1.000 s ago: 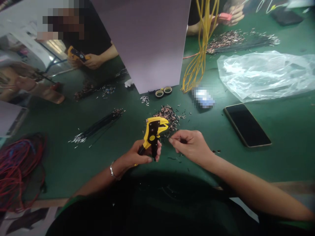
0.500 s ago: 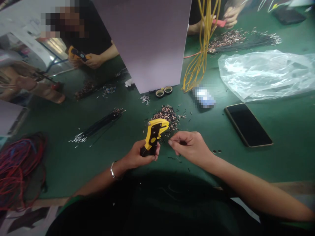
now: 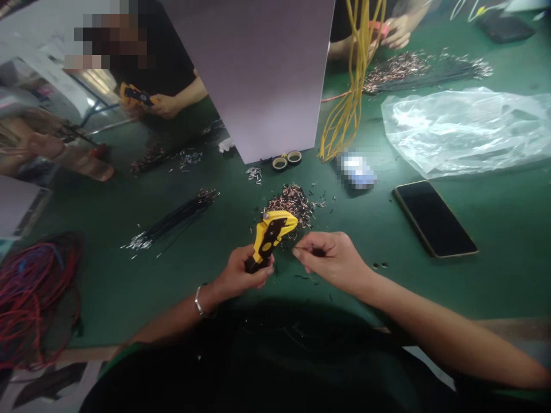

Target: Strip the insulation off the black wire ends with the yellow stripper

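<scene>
My left hand (image 3: 243, 268) is wrapped round the black handles of a yellow and black wire stripper (image 3: 269, 240), its head upward and its jaws toward the right. Close by on the right, my right hand (image 3: 325, 252) is closed in a pinch, thumb against forefinger, just below and right of the jaws. What it pinches is too thin to make out clearly. Behind the stripper lies a heap of short black and copper-coloured wire scraps (image 3: 293, 199), partly hidden by the tool's head. A few dark snippets (image 3: 303, 277) lie on the green table (image 3: 344, 321) below my hands.
To the left lies a bundle of black wires (image 3: 172, 222), with red and blue cable coils (image 3: 34, 298) beyond. A phone (image 3: 434, 219), a plastic bag (image 3: 465, 132) and hanging yellow wires (image 3: 355, 86) are right. A pale panel (image 3: 267, 80) rises ahead; co-workers' hands (image 3: 166, 106) hold tools.
The wire stripper has tilted slightly to the right, and its jaw gap looks narrower. My left hand has squeezed its handles closer. My right hand has barely shifted. A co-worker's red tool has moved.
</scene>
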Motion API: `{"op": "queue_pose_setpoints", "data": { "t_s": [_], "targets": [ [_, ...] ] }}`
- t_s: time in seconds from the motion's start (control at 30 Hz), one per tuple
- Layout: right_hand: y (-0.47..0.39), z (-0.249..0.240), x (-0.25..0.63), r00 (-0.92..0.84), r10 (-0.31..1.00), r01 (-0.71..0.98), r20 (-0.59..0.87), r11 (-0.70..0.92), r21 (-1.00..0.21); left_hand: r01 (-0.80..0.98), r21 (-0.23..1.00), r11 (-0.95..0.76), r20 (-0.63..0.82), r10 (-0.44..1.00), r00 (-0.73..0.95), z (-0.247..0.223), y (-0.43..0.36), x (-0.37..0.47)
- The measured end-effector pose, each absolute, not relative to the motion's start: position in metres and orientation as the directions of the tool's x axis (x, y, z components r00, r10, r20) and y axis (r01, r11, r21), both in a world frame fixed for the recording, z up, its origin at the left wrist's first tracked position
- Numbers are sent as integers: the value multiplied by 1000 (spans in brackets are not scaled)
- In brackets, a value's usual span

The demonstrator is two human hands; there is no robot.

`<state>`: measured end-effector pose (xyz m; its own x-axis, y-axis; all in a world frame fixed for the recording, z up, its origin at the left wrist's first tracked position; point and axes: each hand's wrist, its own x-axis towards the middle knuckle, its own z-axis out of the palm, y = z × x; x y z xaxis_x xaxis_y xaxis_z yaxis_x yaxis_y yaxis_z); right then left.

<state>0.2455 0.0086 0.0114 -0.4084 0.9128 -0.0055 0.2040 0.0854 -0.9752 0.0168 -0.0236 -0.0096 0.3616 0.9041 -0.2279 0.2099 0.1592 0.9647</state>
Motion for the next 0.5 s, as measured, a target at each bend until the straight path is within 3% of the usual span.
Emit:
{"op": "queue_pose_setpoints", "data": {
  "t_s": [0.17,0.33,0.5],
  "targets": [
    [9,9,247,-440,897,178,31,121,-977,121,976,182,-209,936,284,-21,-25,15],
    [16,4,249,-365,931,129,-9,41,-991,-203,918,341,-244,888,389,-20,-20,16],
    [26,-1,254,-293,954,15,-62,-60,-998,-274,827,491,-278,780,561,-13,-14,14]
  ]
}}
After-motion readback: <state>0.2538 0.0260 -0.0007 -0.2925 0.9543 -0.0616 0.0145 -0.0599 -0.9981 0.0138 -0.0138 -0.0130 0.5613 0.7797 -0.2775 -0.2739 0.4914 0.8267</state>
